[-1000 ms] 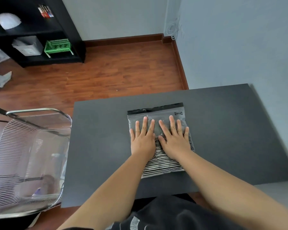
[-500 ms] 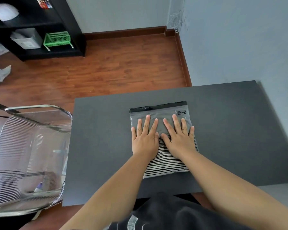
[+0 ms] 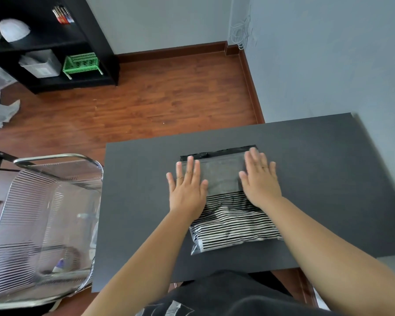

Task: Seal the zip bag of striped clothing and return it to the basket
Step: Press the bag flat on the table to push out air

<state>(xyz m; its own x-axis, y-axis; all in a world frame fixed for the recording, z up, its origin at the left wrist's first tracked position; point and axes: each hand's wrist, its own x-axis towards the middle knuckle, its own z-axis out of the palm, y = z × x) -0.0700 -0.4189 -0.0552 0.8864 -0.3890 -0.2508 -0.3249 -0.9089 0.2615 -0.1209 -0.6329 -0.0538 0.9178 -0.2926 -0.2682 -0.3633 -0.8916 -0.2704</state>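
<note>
Zip bag [image 3: 224, 179] of striped clothing [image 3: 233, 221] lying flat on dark table [image 3: 135, 201], centre of frame. Left hand [image 3: 187, 190] and right hand [image 3: 259, 181] pressed flat on its upper half, fingers straight, gripping nothing. Wire basket [image 3: 55, 160] at lower left, beside table.

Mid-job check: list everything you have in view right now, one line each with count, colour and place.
zip bag: one, clear with black zip strip, flat on the table
striped clothing: one, black and white, inside the zip bag's near half
table: one, dark grey, centre and right
basket: one, wire with silver rim, left of the table
shelf unit: one, black, far left against the wall
green rack: one, on the lowest shelf
floor: brown wood, beyond the table
left hand: flat, fingers straight, on the bag's left edge
right hand: flat, fingers straight, on the bag's right edge
</note>
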